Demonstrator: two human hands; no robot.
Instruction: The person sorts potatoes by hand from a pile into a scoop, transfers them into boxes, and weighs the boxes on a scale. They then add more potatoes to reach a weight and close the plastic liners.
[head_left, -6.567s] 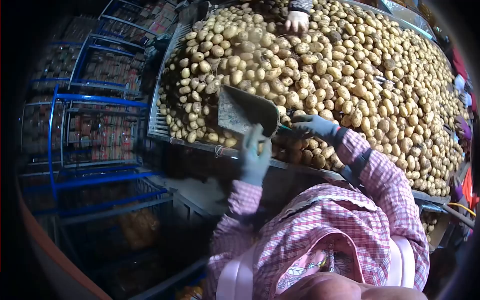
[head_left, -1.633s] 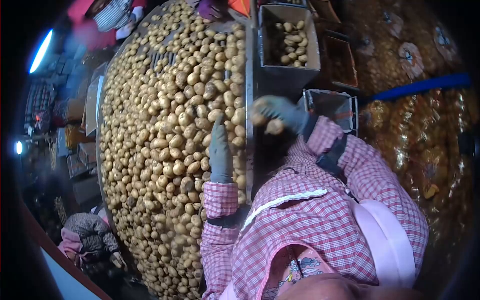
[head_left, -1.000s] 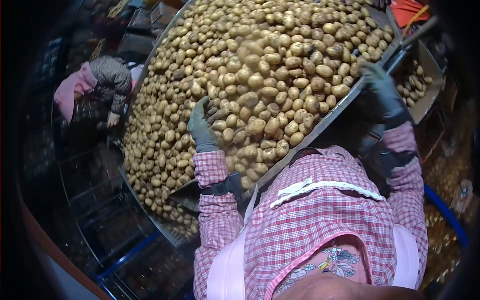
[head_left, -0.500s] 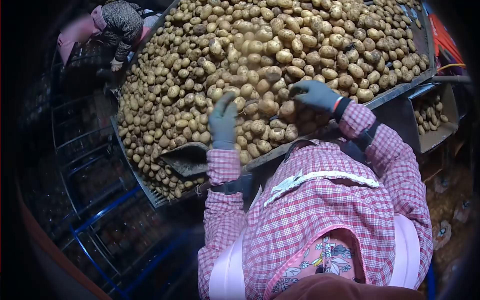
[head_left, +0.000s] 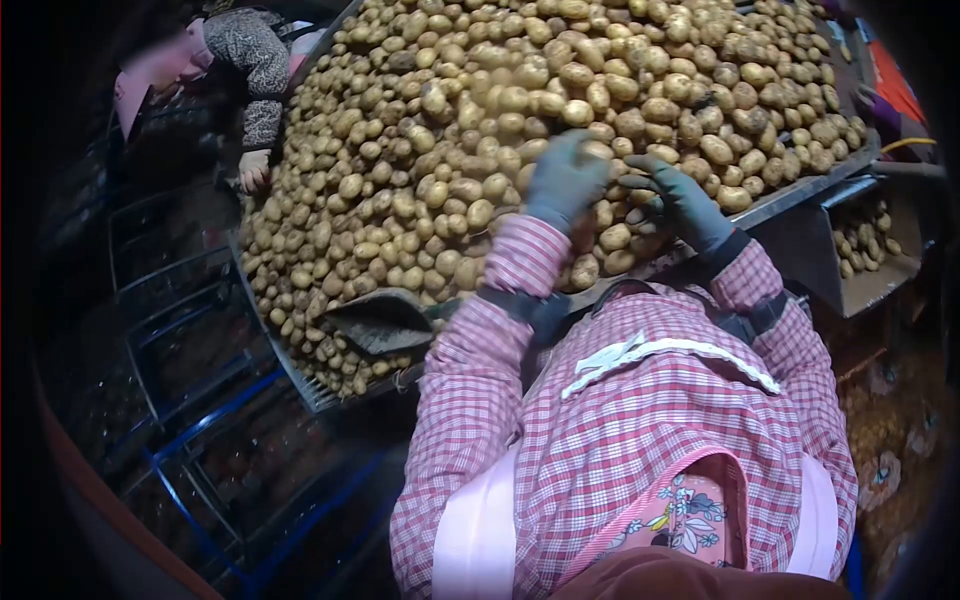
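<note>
A heap of potatoes (head_left: 400,190) fills the metal-edged table (head_left: 800,190) in front of me. My left hand (head_left: 568,182), in a grey-green glove and blurred by motion, reaches over the heap. Its fingertips are right at a pale potato (head_left: 597,150), and the undersides of the fingers are hidden. Close on its right is my right hand (head_left: 690,205), gloved alike, with fingers apart and curved over potatoes near the table's front edge. Both sleeves are pink checked cloth.
A scoop-shaped metal piece (head_left: 382,320) lies at the front left of the heap. On the right, a cardboard box (head_left: 880,270) holds more potatoes. Across the left edge, a co-worker's hand (head_left: 254,170) hangs beside the heap. Blue metal frames (head_left: 215,412) stand lower left.
My left hand has swung right and up across the heap, close to my right hand. My right hand has shifted right and slightly down. The co-worker's hand has moved lower and right.
</note>
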